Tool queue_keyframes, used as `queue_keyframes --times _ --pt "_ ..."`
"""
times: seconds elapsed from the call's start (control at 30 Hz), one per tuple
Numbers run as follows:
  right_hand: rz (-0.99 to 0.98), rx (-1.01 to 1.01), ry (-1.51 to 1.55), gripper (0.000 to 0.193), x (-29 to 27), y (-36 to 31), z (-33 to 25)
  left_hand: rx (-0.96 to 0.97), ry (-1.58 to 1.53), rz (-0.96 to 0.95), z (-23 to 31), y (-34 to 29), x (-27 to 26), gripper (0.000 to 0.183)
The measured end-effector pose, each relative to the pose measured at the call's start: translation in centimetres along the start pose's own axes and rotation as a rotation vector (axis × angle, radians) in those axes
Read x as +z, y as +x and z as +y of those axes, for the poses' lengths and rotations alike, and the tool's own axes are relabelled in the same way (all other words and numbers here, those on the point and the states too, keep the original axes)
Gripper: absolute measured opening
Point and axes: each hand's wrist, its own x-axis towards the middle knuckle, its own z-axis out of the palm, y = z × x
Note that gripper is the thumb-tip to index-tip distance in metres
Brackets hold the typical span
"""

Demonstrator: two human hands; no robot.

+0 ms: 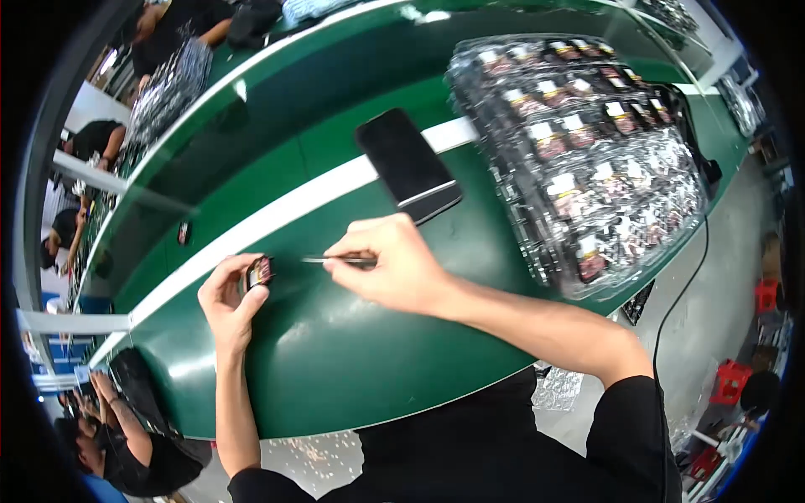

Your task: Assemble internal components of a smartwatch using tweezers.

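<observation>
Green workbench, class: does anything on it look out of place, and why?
One small dark part lies alone beyond the white strip, away from the clear trays of parts; that looks stray. No spill shows.

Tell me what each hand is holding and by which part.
Left hand: a small dark part, by its edges. Right hand: a slim tool, by its dark handle.

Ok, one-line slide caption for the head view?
Over a green workbench, the left hand holds a small dark part, the right hand a thin tool, near loaded clear trays.
</observation>
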Motion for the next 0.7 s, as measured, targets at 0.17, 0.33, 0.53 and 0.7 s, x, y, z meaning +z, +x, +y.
queue_keyframes --times 0.17,0.33,0.53,0.7 --pt "-0.009 0.038 -0.005 0.015 -1.0 -0.7 0.1 0.328 0.018 -0.091 6.6 6.3 5.5 0.049" --pt "-0.019 -0.036 -0.012 0.016 -0.7 -0.1 -0.3 0.653 0.202 -0.412 17.1 15.0 18.0 0.045" --pt "-0.05 0.024 -0.047 0.016 -0.6 -0.4 0.1 0.766 0.366 -0.714 19.8 23.6 30.1 0.046" --pt "-0.06 0.007 -0.051 0.016 -0.5 -0.6 -0.1 0.908 0.378 -0.803 18.7 26.1 33.1 0.051"
